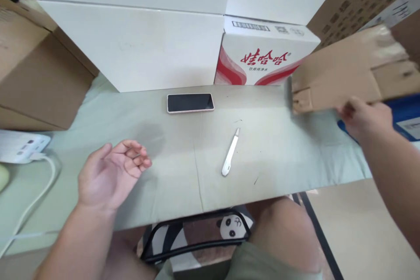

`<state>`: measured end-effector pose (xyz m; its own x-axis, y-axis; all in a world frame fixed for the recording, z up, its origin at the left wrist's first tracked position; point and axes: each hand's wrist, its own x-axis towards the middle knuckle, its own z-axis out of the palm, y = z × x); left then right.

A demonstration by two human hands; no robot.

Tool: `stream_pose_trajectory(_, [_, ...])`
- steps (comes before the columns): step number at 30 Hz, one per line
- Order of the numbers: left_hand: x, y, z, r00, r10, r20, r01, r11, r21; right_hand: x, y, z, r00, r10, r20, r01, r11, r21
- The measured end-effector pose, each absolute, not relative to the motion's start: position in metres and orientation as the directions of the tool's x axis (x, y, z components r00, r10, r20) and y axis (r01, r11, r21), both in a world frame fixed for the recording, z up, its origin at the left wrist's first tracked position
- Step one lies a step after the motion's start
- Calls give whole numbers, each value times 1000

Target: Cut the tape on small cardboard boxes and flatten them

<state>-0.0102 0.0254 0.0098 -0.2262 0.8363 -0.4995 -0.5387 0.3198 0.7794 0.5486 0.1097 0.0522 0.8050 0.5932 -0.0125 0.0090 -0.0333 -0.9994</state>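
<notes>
My right hand [365, 116] grips the lower edge of a flattened cardboard box [344, 70] at the right side of the table. Its fingers are partly hidden by the cardboard. Palm up, my left hand [113, 173] hovers over the table at the left with nothing in it, fingers loosely curled and apart. Between the two hands a small white-handled knife [230, 152] lies on the cloth, its short blade pointing away from me. Farther back rests a phone [190, 103] with a dark screen and pale edge.
White panels [157, 48] and a white carton with red lettering [259, 57] stand along the back. Brown boxes [42, 70] rise at the left. A white power strip [24, 146] with a cable lies below them. Something blue [407, 111] sits under the cardboard at right.
</notes>
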Motion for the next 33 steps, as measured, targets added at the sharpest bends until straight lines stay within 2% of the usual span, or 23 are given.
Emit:
stream_pose_trajectory(3, [-7,29,6,-213,839,-501,-528,333,781,543,171,60,835,523,-172,-43,-248,-968])
stream_pose_trajectory(7, [-13,30,0,-173,871,-459,-520,315,794,524,193,47,789,545,-285,-38,-419,-907])
stream_pose_trajectory(13, [-32,28,-5,-124,916,-382,-495,276,824,495,151,25,699,644,-311,141,-550,-823])
stream_pose_trajectory(17, [-35,22,1,-120,947,-298,-510,199,837,461,132,38,576,769,-278,338,-534,-775])
stream_pose_trajectory(20, [-32,15,9,-202,951,-232,-530,94,843,411,126,53,427,882,-201,504,-416,-757])
stream_pose_trajectory(22, [-32,11,12,-277,944,-178,-535,2,845,364,124,62,270,953,-135,613,-278,-739])
stream_pose_trajectory(23, [-33,10,13,-303,940,-155,-535,-33,844,337,122,66,160,982,-100,664,-182,-725])
stream_pose_trajectory(25, [-36,7,15,-338,934,-121,-528,-82,845,277,118,73,-174,985,2,759,135,-637])
stream_pose_trajectory(28, [-44,3,18,-381,920,-88,-504,-127,854,182,108,83,-502,860,92,696,465,-548])
stream_pose_trajectory(33, [-57,-3,23,-509,858,-71,-499,-226,836,40,91,110,-761,625,174,475,720,-506])
